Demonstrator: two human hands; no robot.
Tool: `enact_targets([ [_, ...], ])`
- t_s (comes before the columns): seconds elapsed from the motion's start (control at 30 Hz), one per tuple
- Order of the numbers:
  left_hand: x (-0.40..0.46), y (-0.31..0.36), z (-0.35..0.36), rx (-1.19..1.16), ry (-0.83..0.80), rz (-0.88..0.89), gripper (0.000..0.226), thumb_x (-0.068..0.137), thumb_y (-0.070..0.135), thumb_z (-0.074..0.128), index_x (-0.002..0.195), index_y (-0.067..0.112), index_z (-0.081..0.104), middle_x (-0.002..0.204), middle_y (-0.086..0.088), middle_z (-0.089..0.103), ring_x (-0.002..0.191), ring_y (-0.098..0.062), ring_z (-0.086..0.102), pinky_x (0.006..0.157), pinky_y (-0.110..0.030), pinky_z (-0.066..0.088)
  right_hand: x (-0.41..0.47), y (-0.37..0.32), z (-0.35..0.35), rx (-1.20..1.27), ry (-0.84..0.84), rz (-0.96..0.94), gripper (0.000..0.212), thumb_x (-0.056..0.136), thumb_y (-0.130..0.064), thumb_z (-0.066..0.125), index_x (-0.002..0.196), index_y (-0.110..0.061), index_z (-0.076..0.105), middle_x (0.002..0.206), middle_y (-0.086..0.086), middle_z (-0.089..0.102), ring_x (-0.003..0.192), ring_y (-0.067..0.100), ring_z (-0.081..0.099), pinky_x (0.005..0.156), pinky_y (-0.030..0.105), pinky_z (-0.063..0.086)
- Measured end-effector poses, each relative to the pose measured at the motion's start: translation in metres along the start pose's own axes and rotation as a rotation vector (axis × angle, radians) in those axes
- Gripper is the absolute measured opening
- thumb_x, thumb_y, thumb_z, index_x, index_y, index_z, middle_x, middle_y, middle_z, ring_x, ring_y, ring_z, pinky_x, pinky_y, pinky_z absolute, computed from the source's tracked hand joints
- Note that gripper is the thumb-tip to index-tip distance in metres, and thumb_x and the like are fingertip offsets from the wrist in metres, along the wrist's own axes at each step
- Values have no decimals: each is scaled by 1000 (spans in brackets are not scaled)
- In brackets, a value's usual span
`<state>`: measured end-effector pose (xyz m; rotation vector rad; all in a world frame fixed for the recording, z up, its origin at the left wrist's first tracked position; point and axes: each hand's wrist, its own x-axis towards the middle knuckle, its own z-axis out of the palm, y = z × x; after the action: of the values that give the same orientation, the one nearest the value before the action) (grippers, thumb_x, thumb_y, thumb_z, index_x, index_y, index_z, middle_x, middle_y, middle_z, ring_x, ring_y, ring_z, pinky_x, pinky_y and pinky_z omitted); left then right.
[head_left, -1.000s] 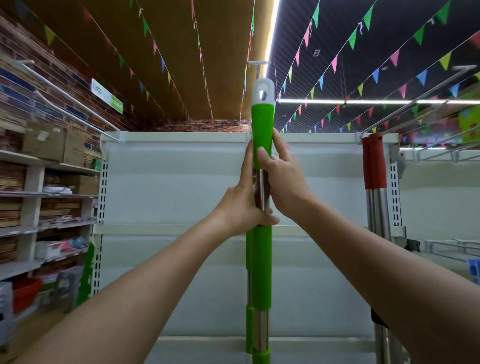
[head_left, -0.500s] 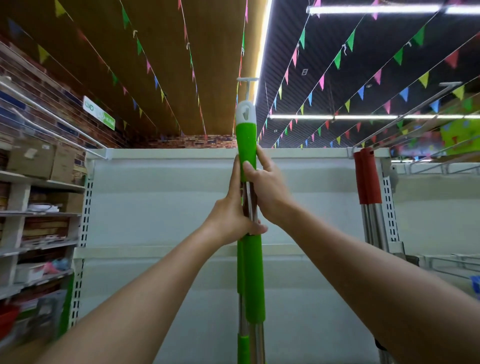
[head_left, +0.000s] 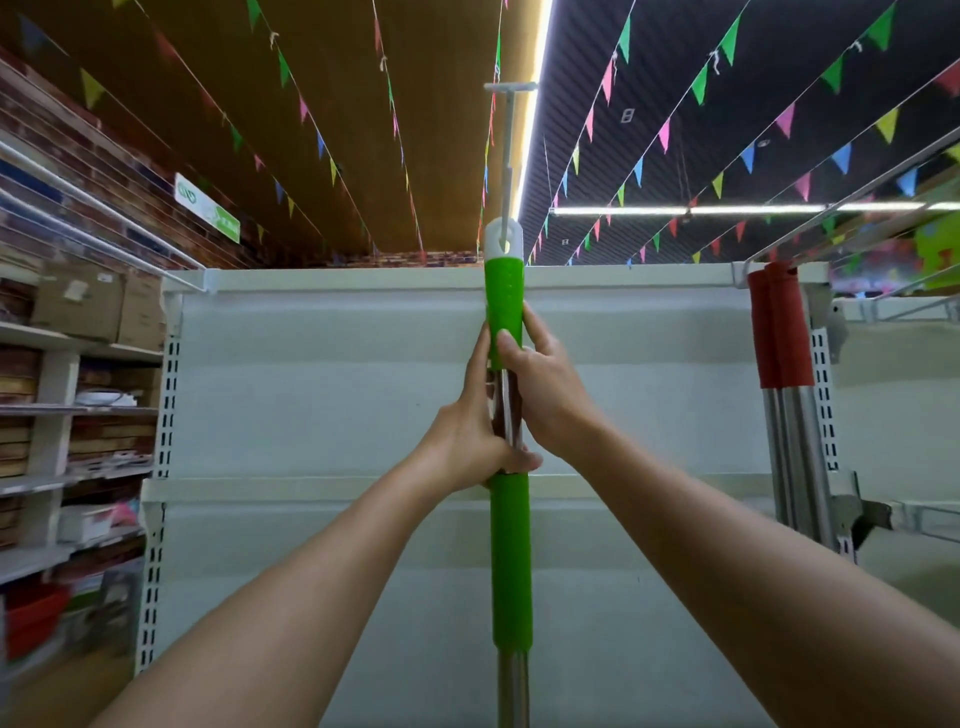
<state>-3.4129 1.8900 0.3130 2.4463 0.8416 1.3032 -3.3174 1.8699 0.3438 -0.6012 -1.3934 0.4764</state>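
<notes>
Two hands, left (head_left: 470, 441) and right (head_left: 545, 387), grip a round steel, green-sleeved pole (head_left: 511, 561)

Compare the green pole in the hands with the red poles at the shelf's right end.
Colour: the green pole has green grips and a white cap; the red poles have red grips.
Hold: the left hand and right hand grip the green pole; nothing touches the red poles.
Number: the green pole is single; the red poles stand bunched together.
Both are upright, with bare metal shafts below the grips.
</notes>
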Motion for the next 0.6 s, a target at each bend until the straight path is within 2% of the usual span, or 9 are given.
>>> enact_targets([
  [0.07,1,-4,1,-9,4,-10,130,70,11,81,143,45,-21,114,6,50,95,-29,67,74,-44,59,1,7,-2,3,9,2,51,99,-13,45,146,-25,32,89,5,60,72,15,63,66,29,52],
  [0.17,0,-13,5,-20,39,9,125,72,14,80,145,46,-16,127,3,56,98,-29,67,80,-47,57,-3,24,-6,-36,22,-7,60,97,-10,49,148,-31,27,102,10,62,88,21,65,72,32,55],
  [0.33,-3,-21,12,48,83,26,112,82,19,73,146,42,-16,124,-3,65,102,-25,67,87,-36,53,-8,39,-15,-272,33,-37,66,95,-16,53,145,-48,24,125,15,56,98,26,64,90,46,53],
  [0.4,-2,-24,15,69,90,25,110,84,20,71,146,40,-17,126,-5,63,105,-28,65,91,-40,52,-7,37,-13,-385,55,-52,67,96,-18,52,144,-51,20,124,9,57,94,27,66,87,48,54],
  [0.47,0,-28,18,64,97,9,107,85,22,69,146,42,-17,127,-8,63,106,-32,65,91,-44,52,-7,35,-12,-488,69,-80,68,97,-17,50,145,-51,16,122,5,58,92,25,66,85,45,55],
  [0.53,-1,-32,23,55,88,-7,102,88,25,65,146,42,-17,131,-9,59,108,-34,63,92,-44,51,-7,35,-14,-591,66,-106,68,98,-18,49,146,-49,12,126,8,58,84,22,65,80,36,56],
  [0.6,-7,-37,27,53,32,-22,103,88,26,65,145,40,-19,136,-9,55,111,-34,61,93,-41,50,-8,36,-16,-674,58,-117,68,98,-20,49,146,-47,10,130,11,56,79,22,64,75,33,55],
])
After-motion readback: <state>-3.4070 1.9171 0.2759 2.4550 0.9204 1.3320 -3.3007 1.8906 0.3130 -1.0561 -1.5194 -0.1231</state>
